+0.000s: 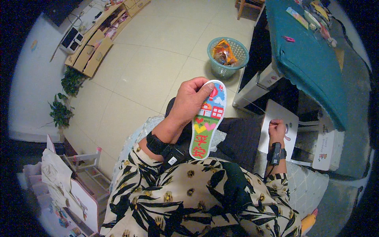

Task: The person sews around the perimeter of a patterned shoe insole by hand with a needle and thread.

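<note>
My left hand [191,98] grips an embroidered shoe insole [211,123] by its upper edge, thumb on top and fingers behind. The insole has a white border, with a blue sky, red and white houses, hearts and red stitched characters on green. It stands upright in front of my lap. Off to the right, my right hand [277,128] is closed with its fingertips together, apart from the insole. Whatever those fingers may hold is too small to make out. Behind that hand is a white chair panel [270,114] with a cartoon print.
A teal plastic basket [227,71] with an orange wrapper [224,52] stands on the tiled floor ahead. At right is a table with a green cloth [312,75], carrying a pink clip [288,39] and small items. A folding chair [85,170] stands at left.
</note>
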The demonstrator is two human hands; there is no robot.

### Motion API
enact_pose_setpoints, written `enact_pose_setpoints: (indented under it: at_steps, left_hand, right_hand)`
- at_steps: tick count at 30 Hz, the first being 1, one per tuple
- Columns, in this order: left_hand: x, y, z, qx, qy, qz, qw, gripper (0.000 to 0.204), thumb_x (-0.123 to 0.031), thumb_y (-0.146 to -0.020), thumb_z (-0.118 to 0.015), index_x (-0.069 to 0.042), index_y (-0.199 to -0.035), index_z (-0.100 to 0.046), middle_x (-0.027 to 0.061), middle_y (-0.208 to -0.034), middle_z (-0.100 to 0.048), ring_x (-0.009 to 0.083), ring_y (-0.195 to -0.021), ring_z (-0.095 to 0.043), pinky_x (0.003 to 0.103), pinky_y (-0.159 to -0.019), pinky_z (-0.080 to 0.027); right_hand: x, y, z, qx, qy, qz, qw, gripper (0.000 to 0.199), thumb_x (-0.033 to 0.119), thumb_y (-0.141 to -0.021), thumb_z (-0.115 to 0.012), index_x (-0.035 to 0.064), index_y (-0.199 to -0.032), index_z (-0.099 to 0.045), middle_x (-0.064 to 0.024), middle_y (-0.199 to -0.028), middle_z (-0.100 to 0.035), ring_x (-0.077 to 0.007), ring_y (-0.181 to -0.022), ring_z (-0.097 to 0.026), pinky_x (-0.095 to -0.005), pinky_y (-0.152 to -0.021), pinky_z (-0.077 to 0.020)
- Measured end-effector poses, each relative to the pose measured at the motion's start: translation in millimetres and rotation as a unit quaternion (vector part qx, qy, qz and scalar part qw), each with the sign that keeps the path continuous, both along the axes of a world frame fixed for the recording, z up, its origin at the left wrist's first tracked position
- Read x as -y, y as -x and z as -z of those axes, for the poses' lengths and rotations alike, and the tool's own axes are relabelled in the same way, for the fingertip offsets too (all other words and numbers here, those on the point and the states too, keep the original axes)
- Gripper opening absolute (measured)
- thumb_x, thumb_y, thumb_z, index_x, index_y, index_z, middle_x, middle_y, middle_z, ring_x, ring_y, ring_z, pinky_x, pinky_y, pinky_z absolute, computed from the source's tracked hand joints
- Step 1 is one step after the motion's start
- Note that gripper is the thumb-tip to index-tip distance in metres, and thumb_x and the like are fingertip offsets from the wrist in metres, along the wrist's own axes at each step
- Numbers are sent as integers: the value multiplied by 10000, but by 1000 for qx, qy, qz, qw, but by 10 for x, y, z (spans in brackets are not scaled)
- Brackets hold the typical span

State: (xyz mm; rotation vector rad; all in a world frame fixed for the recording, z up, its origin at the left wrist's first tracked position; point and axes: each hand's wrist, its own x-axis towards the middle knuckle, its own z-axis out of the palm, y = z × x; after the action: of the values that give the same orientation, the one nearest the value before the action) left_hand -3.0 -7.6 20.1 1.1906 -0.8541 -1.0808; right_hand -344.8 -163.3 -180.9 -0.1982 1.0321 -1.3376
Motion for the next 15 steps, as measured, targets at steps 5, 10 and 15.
enact_pose_setpoints:
  at_steps: [5,10,15]
  left_hand:
    - [55,9,-19,-48,3,37,998,162,-152,-842,-506,1,-848,-559,20,-735,-577,60,-645,-526,203,-580,-447]
    - [148,101,112,-179,19,22,983,133,-176,-856,-474,-46,-882,-490,12,-716,-528,78,-627,-494,212,-560,-431]
    - [174,63,356,-397,86,167,898,126,-204,-860,-426,-86,-818,-437,26,-617,-415,112,-537,-384,222,-478,-351]
  right_hand:
    - [-216,-582,-554,-82,93,-117,985,34,58,-761,-510,67,-751,-479,-30,-644,-479,-84,-527,-447,-193,-472,-381]
    - [-463,-1207,-1363,-262,231,-233,908,41,103,-811,-512,77,-839,-497,-4,-692,-492,-68,-569,-448,-185,-505,-379]
    - [-688,-1625,-1909,-400,450,-293,743,67,58,-773,-538,48,-838,-551,-19,-715,-499,-107,-600,-473,-220,-531,-389]
